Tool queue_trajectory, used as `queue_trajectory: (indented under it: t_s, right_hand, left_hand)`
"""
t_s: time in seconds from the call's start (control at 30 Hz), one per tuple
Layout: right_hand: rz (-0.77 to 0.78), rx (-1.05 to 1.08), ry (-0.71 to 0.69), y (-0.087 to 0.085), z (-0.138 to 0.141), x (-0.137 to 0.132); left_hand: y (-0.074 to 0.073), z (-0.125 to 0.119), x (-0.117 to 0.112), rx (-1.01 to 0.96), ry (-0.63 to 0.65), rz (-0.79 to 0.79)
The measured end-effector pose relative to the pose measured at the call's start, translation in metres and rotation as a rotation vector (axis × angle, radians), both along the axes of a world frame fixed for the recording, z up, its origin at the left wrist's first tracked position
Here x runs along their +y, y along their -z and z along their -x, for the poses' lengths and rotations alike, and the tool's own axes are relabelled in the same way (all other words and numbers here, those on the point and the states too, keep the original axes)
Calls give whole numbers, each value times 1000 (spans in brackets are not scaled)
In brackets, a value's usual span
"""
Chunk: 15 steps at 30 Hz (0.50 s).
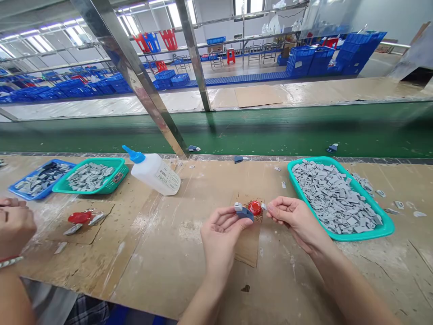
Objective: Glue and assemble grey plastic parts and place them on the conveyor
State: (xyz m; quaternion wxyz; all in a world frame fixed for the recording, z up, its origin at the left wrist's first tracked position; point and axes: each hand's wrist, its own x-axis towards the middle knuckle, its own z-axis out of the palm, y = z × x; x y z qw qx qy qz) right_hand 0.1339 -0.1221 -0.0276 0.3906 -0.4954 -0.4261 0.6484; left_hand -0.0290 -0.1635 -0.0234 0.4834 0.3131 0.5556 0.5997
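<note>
My left hand [221, 230] pinches a small dark-blue and light-grey plastic piece [245, 213] between thumb and fingers. To its right, my right hand [287, 214] is closed on a tiny light-grey plastic part [264, 206] at its fingertips. The two pieces are apart. Just behind and between them sits a round red cap [255, 207] with wet-looking red contents, on a stained scrap of cardboard [248, 250]. A teal basket [358, 234] heaped with small grey parts stands near my right hand.
A white squeeze bottle [154, 174] with a blue nozzle leans at centre left. Further left are a green basket [111, 183], a blue tray [16, 190] and a co-worker's hands [15, 221]. Behind the table runs a green conveyor belt [257, 131]; a metal post [142, 85] rises before it.
</note>
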Motion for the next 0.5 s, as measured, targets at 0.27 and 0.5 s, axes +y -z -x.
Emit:
queue_trajectory:
  t_s: [0.27, 0.5]
  right_hand:
    - [-37, 52, -72, -15, -1, -9]
    - [-11, 66, -129, -10, -1, -7]
  left_hand:
    - [-8, -14, 2, -20, 47, 2]
    - [0, -18, 4, -23, 36, -14]
